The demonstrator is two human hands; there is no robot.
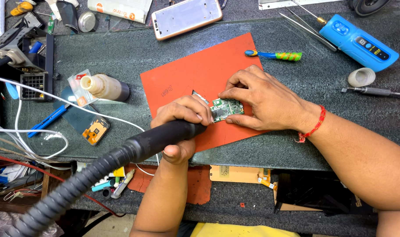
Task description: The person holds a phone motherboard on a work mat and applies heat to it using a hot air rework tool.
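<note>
Head view of a repair counter with a dark speckled stone top. The left hand is closed in a full grip around the black cylindrical handle of a hot-air tool, whose ribbed grey hose trails toward the lower left; the nozzle end is hidden behind the fingers. The right hand is partly open, fingers curved and spread, fingertips pressing on the edges of a small green rectangular circuit board. The board lies flat on an orange-red square silicone mat at the centre of the counter, just beside the left hand's knuckles. A red thread bracelet circles the right wrist. On the counter, well apart from the hands: a brown plastic bottle lying on its side, a blue-and-green toothbrush, a blue handheld electric tool, a white-backed phone lying flat, and a roll of translucent tape.
</note>
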